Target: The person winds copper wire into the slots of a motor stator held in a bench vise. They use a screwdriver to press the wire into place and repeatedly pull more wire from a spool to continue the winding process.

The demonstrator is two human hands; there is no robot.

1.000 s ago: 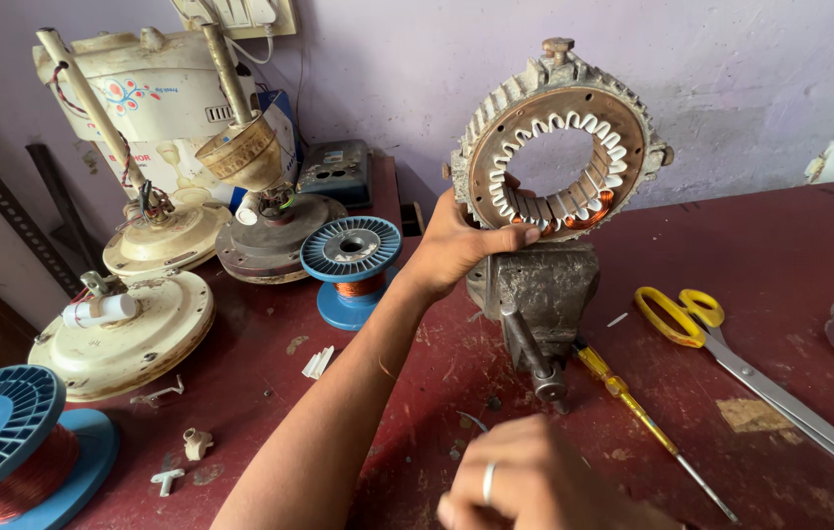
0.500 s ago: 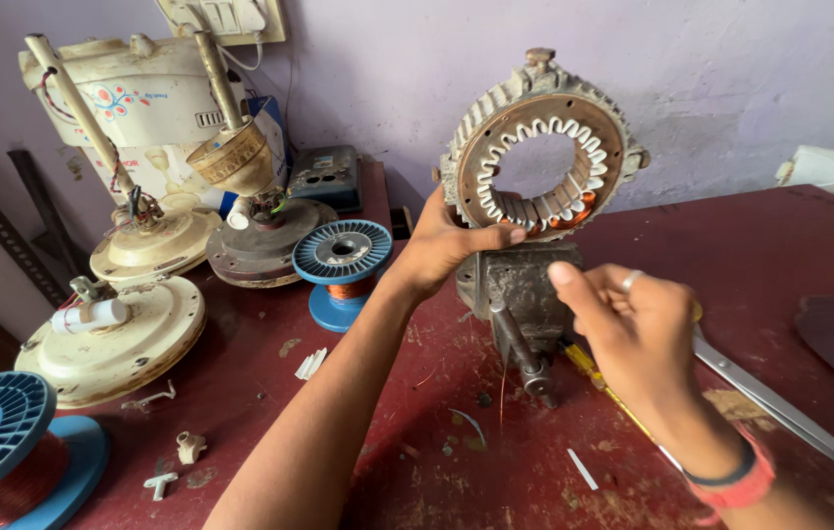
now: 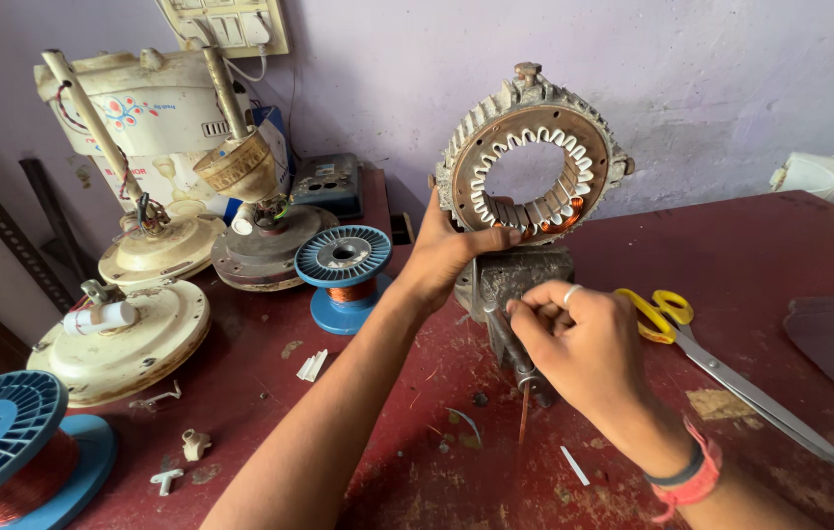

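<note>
A ring-shaped motor stator with white slot liners and some copper winding stands upright, clamped in a small grey vise on the dark red table. My left hand grips the stator's lower left rim, thumb laid across its front. My right hand is in front of the vise with fingers pinched together near the vise's handle; what they pinch is too small to tell.
Yellow-handled scissors lie to the right. A blue spool of copper wire stands left of the vise, another blue spool sits at the lower left. Cream ceiling-fan motor housings and a cream appliance crowd the back left.
My right hand rose from the near edge, reached toward the vise, and now its fingers are pinched together in front of it. My left hand stays on the stator.
</note>
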